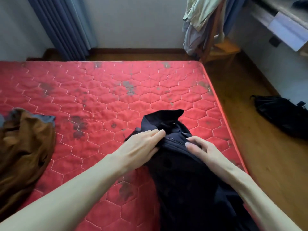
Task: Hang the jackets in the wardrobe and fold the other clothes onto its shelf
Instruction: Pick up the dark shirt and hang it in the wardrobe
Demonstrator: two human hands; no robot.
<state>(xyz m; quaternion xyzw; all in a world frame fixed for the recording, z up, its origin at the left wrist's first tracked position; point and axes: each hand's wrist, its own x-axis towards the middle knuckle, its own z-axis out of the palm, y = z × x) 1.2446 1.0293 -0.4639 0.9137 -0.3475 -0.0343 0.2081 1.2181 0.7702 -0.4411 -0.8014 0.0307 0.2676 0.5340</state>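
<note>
Head view, looking down on a red mattress [116,100]: dark navy collared garment [180,172] lying lengthwise toward the viewer, collar farthest, left hand [141,147] flat with fingers together by the collar, right hand [205,152] pinching the placket alongside.

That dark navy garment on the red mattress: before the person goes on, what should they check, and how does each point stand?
1. Dark navy garment lies on the red mattress: ok.
2. Left hand on it, fingers straight: ok.
3. Right hand grips the fabric: ok.
4. Spread flat: not ok, collar end bunched.
5. Jacket or not: cannot tell.
6. Brown garment keeps apart: ok.
</note>
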